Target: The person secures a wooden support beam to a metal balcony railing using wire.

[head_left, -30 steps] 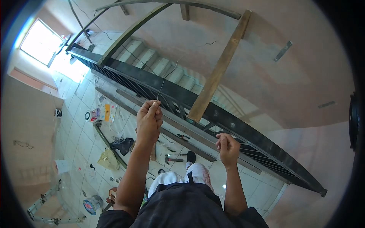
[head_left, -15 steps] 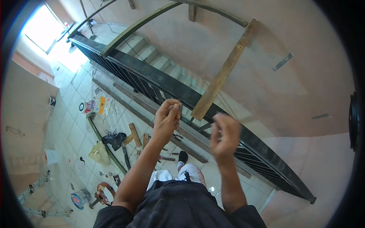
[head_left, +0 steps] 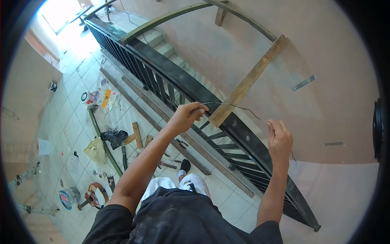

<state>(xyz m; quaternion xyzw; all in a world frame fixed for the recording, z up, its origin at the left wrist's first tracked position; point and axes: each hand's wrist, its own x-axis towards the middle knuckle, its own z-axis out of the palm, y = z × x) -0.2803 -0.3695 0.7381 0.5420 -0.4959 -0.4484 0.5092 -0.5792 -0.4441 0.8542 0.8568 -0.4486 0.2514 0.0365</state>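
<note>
A thin dark wire stretches between my two hands above the railing, bowing slightly upward. My left hand pinches one end near the lower end of a wooden plank. Off to the right, my right hand is closed on the wire, and a loose tail hangs below beside the wrist. The plank lies across the black metal railing, its far end near the wall. Under the hands the railing's bars show.
White steps rise behind the railing. Long metal bars lie on the tiled floor at its foot. Pliers, a black bag, a paint bucket and a clear bucket are on the floor. A curved green bar rises above the railing.
My hands have moved apart, the right one going right and the wire now showing stretched between them. The view has shifted slightly.
</note>
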